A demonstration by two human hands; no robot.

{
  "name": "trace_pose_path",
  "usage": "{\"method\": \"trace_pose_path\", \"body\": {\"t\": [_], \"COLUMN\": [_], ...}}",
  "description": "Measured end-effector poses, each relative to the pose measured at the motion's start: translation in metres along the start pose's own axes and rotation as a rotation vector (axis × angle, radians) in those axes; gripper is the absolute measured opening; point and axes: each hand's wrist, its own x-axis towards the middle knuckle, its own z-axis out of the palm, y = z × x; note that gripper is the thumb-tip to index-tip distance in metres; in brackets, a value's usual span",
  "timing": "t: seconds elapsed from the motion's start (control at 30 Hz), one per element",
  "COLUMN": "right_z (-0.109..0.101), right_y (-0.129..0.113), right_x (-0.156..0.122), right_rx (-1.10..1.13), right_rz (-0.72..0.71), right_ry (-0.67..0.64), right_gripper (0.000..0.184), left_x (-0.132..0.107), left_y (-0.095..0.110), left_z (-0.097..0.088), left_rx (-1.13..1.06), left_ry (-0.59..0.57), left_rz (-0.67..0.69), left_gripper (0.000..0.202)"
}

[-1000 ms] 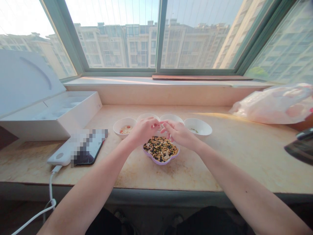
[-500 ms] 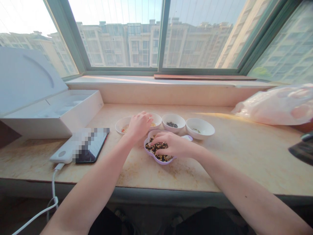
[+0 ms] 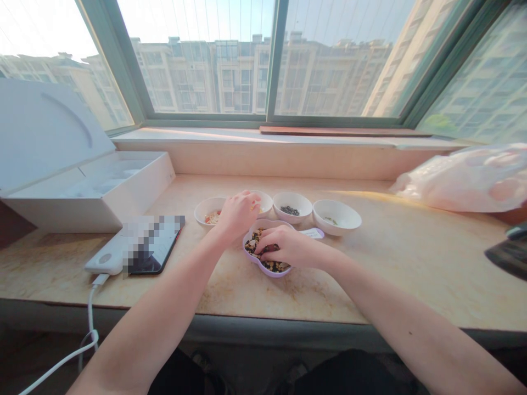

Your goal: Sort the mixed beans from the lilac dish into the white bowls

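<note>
A purple-rimmed, lobed bowl (image 3: pixel 276 275) holds a mix of black, yellow and pale beans or grains. The fingertips of my right hand (image 3: pixel 286 246) dip into this mix, thumb and fingers bent toward each other; what they pinch is hidden. My left hand (image 3: pixel 239 213) hovers by the second white bowl (image 3: pixel 267 201), its fingers curled in over the near rim, with some yellow pieces beside them. Left of that, a white bowl (image 3: pixel 201 210) contains pale and reddish pieces. Dark beans lie in the third white bowl (image 3: pixel 302 209), and a few green bits in the fourth (image 3: pixel 349 219).
A phone (image 3: pixel 150 258) and a white power bank (image 3: pixel 102 261) with a cable (image 3: pixel 90 312) lie at left. Behind them stands an open white box (image 3: pixel 135 192). A plastic bag (image 3: pixel 465 178) and a dark object (image 3: pixel 510 255) are at right. The window (image 3: pixel 269 66) is beyond.
My right hand has sunk lower into the bean mix and its fingers have drawn closer together. My left hand has shifted slightly right and down, uncovering more of the leftmost bowl.
</note>
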Motion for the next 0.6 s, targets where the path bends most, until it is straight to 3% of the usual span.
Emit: {"method": "trace_pose_path", "body": {"t": [0.4,0.5,0.6], "right_z": [-0.005,-0.013,-0.026], "right_y": [-0.007,-0.001,0.013], "right_x": [0.000,-0.004,-0.010], "right_rx": [-0.021,0.030,0.017], "right_rz": [0.084,0.159,0.249], "right_ry": [0.010,0.136,0.340], "right_gripper": [0.012,0.016,0.024], "left_x": [-0.002,-0.005,-0.010], "left_y": [0.002,0.004,0.004], "left_z": [-0.003,-0.010,-0.019], "left_rx": [0.001,-0.042,-0.079], "left_ry": [-0.004,-0.022,-0.142], "left_rz": [0.022,0.058,0.175], "left_gripper": [0.026,0.026,0.026]}}
